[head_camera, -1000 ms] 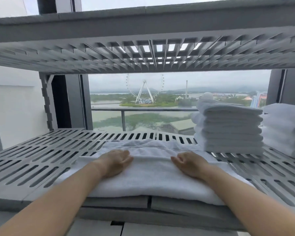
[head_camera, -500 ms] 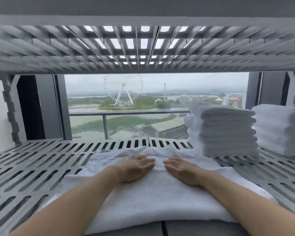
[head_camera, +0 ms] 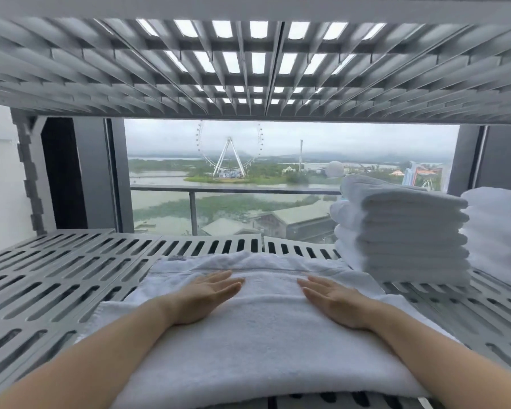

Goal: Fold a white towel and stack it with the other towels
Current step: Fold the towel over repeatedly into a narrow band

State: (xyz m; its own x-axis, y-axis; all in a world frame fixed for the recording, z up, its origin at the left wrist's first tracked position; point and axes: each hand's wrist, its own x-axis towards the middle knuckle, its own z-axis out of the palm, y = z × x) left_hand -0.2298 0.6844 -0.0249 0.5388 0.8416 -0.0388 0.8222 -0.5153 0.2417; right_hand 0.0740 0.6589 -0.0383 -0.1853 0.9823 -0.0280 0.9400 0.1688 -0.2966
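A white towel (head_camera: 266, 335), folded into a thick band, lies across the front of the grey slotted shelf (head_camera: 56, 278). Both palms rest flat on its top. My left hand (head_camera: 204, 296) presses left of the middle, fingers together and pointing away from me. My right hand (head_camera: 334, 302) lies flat right of the middle. Neither hand grips the cloth. A stack of several folded white towels (head_camera: 401, 234) stands at the right rear of the shelf, with a second white stack (head_camera: 499, 237) beside it at the frame's right edge.
Another slotted grey shelf (head_camera: 248, 63) hangs low overhead. Behind the shelf is a window (head_camera: 233, 178) with a railing and an outdoor view. A grey shelf post (head_camera: 33, 178) stands at the back left. The left part of the shelf surface holds nothing.
My hands have slid apart from the towel's middle toward its sides while staying flat on it. The camera has moved lower and closer under the upper shelf.
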